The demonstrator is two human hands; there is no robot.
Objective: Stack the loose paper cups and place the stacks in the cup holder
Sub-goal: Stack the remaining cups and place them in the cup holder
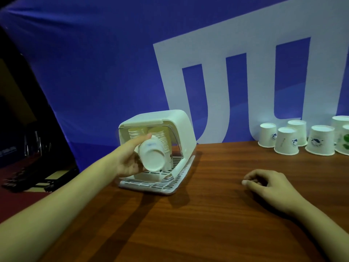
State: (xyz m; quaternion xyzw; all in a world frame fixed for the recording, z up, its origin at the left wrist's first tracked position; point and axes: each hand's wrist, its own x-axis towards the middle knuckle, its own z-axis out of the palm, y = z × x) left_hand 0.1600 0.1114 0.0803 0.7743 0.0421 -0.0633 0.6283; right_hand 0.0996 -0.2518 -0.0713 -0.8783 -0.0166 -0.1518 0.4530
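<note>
A white plastic cup holder [181, 129] with a raised lid and a slotted tray stands at the table's far left edge. Inside it are two stacks of paper cups [162, 138]. My left hand [128, 159] grips a white paper cup stack [154, 157], tilted with its base facing me, right at the holder's opening. My right hand [264, 183] rests on the table to the right, fingers loosely curled, holding nothing. Several loose paper cups [286, 141] stand upside down at the back right.
The brown wooden table [207, 214] ends at the left just beside the holder. A blue banner [94, 72] with large white letters hangs behind the table. Dark floor and equipment [28, 176] lie to the left.
</note>
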